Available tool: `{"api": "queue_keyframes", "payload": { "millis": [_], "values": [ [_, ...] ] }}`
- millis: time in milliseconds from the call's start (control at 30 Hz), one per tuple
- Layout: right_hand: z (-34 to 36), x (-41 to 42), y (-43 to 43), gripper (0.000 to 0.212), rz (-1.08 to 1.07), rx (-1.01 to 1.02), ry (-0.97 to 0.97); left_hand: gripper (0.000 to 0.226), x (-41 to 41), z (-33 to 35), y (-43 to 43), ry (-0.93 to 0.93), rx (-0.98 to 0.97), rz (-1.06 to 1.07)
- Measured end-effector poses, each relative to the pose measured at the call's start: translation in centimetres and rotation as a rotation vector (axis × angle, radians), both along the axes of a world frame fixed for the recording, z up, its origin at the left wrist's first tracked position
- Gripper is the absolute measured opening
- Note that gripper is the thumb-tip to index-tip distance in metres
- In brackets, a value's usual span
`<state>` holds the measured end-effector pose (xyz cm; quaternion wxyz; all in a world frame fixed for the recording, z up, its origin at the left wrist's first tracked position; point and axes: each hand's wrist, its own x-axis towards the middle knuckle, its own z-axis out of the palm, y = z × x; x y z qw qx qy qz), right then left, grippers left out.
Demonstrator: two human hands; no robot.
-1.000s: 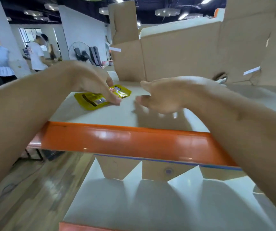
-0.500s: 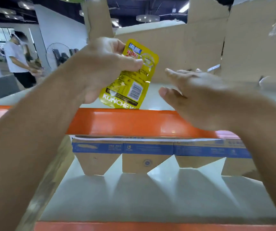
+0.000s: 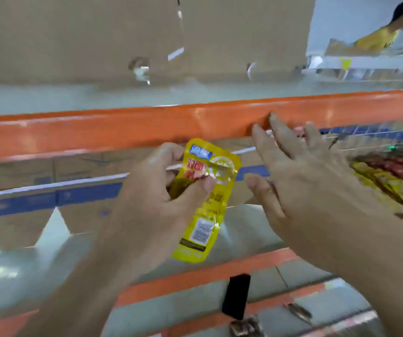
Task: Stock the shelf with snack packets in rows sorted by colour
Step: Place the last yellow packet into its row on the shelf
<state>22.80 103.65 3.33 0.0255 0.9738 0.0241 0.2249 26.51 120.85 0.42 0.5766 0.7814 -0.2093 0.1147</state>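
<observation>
My left hand [image 3: 151, 190] pinches a yellow snack packet [image 3: 207, 210] by its upper part; the packet hangs upright in front of the middle shelf. My right hand [image 3: 312, 186] is beside it on the right, fingers straight and spread, holding nothing, its fingertips reaching the orange beam [image 3: 122, 132] of the upper shelf. At the right edge, yellow and red packets [image 3: 390, 181] lie in a wire basket, blurred.
Cardboard boxes [image 3: 122, 40] stand along the back of the top shelf. More cardboard with blue bands [image 3: 49, 198] lines the back of the middle shelf. A lower orange beam [image 3: 195, 276] carries a black tag [image 3: 235, 296]. A person in yellow [image 3: 375, 37] is at the far right.
My left hand picked the yellow packet off the top shelf and brought it down in front of the middle shelf. My view dropped and swung right; my right hand stayed open.
</observation>
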Motion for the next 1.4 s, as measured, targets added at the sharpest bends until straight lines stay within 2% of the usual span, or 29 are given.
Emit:
{"api": "queue_keyframes", "payload": {
  "millis": [100, 233, 367, 500, 633, 733, 867, 967, 1067, 1167, 1400],
  "values": [
    [-3.6, -1.6, -5.6, 0.063, -0.084, 0.018, 0.161, 0.018, -0.2, -4.5, -6.5, 0.161, -0.005, 0.002],
    [-7.1, -2.7, -12.2, 0.061, -0.161, 0.073, 0.363, 0.017, 0.4, -8.0, -13.8, 0.205, -0.002, 0.026],
    [-10.1, -3.6, -19.2, 0.064, -0.234, 0.112, 0.483, 0.014, 0.2, -10.7, -20.6, 0.202, 0.109, -0.017],
    [-11.8, -3.9, -24.7, 0.063, -0.278, 0.221, 0.508, 0.031, 0.5, -12.4, -26.6, 0.222, 0.170, -0.055],
    [-13.6, -3.8, -30.6, 0.060, -0.326, 0.284, 0.538, 0.026, 1.5, -13.8, -32.8, 0.192, 0.251, -0.031],
    [-14.7, -3.1, -36.0, 0.059, -0.376, 0.332, 0.555, 0.031, 2.5, -14.6, -37.8, 0.162, 0.280, 0.006],
    [-15.7, -1.3, -43.4, 0.057, -0.423, 0.357, 0.567, 0.030, 4.4, -15.4, -45.3, 0.170, 0.256, -0.035],
    [-15.8, 0.5, -48.4, 0.055, -0.441, 0.360, 0.568, 0.045, 5.9, -15.2, -51.3, 0.290, 0.264, -0.067],
    [-15.9, 2.0, -52.5, 0.058, -0.451, 0.361, 0.595, 0.066, 7.4, -15.1, -56.5, 0.320, 0.332, -0.127],
    [-16.2, 3.0, -56.3, 0.058, -0.458, 0.371, 0.616, 0.059, 8.9, -15.0, -60.8, 0.312, 0.381, -0.146],
    [-17.1, 4.5, -65.0, 0.060, -0.462, 0.426, 0.637, 0.065, 10.5, -15.6, -69.3, 0.281, 0.484, -0.093]
  ]
}}
